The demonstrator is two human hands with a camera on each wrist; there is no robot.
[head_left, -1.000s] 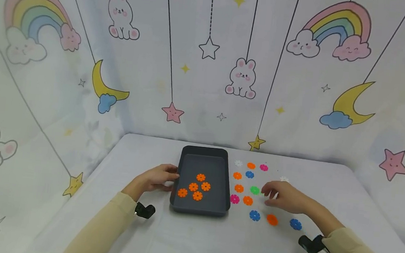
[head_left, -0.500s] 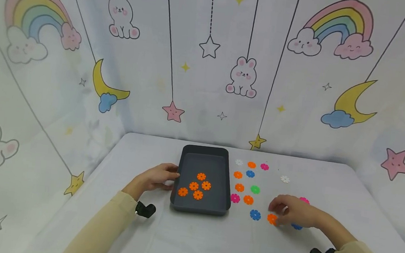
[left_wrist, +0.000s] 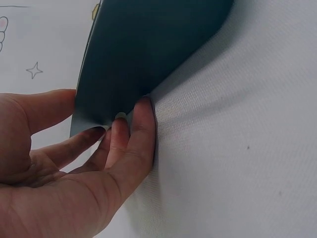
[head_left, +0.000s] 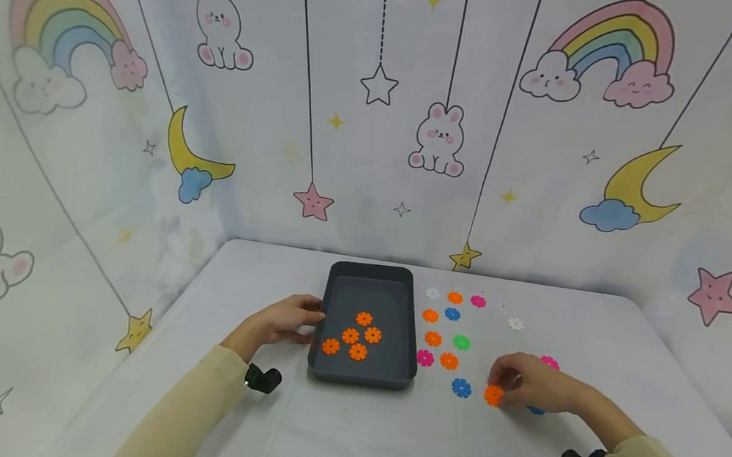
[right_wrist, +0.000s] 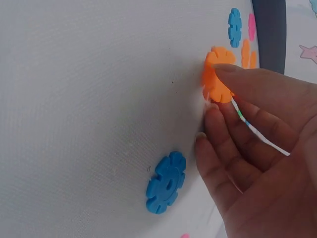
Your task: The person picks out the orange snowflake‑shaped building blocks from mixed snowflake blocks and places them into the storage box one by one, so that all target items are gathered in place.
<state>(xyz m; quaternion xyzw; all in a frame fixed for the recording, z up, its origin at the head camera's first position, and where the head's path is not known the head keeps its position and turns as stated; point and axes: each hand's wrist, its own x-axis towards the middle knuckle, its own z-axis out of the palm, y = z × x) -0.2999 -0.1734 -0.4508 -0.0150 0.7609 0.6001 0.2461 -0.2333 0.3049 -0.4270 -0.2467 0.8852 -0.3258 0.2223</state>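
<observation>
Now right hand (head_left: 533,383) pinches orange flower disc (head_left: 492,395) by fingertips, lifted off table

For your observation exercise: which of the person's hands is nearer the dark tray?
Left. The left hand touches the dark tray at its left wall; the right hand is off to its right, pinching an orange flower piece.

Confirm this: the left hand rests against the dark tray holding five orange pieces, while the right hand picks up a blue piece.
Wrong colour: the right hand pinches an orange piece, as the right wrist view shows; a blue piece lies untouched beside it. The rest stands.
</observation>
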